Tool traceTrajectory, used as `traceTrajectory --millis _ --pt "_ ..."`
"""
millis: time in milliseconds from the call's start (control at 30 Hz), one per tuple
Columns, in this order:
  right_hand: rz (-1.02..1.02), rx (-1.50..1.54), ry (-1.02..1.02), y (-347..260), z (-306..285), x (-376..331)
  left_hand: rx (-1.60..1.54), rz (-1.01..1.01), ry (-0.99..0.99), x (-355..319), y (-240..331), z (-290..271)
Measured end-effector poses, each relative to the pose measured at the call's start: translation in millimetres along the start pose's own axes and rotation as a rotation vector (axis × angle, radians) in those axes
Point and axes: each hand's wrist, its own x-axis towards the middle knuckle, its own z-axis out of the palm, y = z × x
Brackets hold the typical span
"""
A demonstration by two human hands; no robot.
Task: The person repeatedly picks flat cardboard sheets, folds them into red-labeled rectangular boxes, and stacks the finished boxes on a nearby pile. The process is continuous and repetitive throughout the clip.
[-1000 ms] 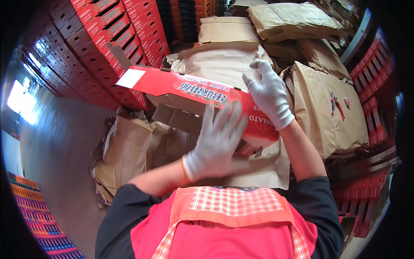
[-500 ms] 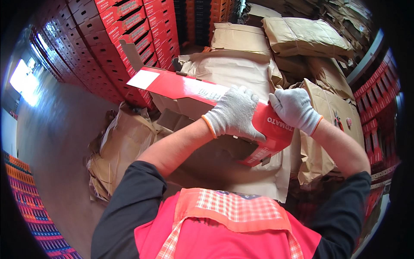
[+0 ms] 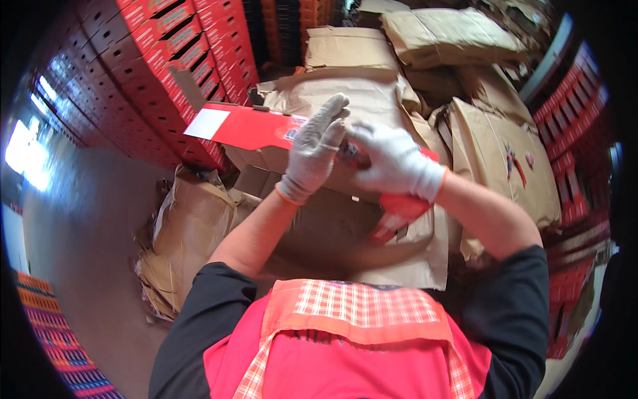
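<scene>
A red cardboard box (image 3: 252, 130), partly folded, lies across the brown paper bundle in front of me, its brown inner side facing me. A pale flap stands up at its far left end. My left hand (image 3: 314, 153), in a light knitted glove with an orange cuff, is open over the box's middle, fingers straight and together. Close to its right, my gloved right hand (image 3: 399, 163) is over the right part of the box, slightly blurred. Its fingers and thumb point left and look apart. Whether either hand touches the cardboard, I cannot tell.
Tall stacks of red boxes (image 3: 166, 46) rise at the far left. Paper-wrapped bundles (image 3: 458, 36) are piled at the back and right; red-handled pliers (image 3: 513, 166) lie on one. Another bundle (image 3: 193, 213) sits left of the box. Colourful stacked boxes (image 3: 60, 332) stand lower left.
Both hands have moved left along the box. The left fingers are now straight and upright, and the right hand has come off the box's right end. The view has shifted slightly.
</scene>
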Motion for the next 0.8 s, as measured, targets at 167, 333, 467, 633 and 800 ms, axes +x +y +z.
traceTrajectory --millis 167,333,467,633,800 --pt "0.103 0.255 0.335 50.3 -16.8 -2.1 0.911 0.117 -0.549 -78.7 29.5 -50.7" --pt "0.412 0.873 0.311 150.9 -3.8 -61.7 1.133 0.201 -0.479 -151.2 61.3 -63.0" --pt "0.666 1.436 0.411 135.9 108.0 -117.3 1.088 0.412 -0.209 -105.3 62.3 -33.9" --pt "0.993 0.602 -0.067 129.9 130.5 -127.9 1.168 0.297 -0.52 -43.3 33.8 50.2" --pt "0.258 0.769 1.074 97.2 18.6 -124.0 0.886 0.489 -0.618 -28.8 2.2 92.1"
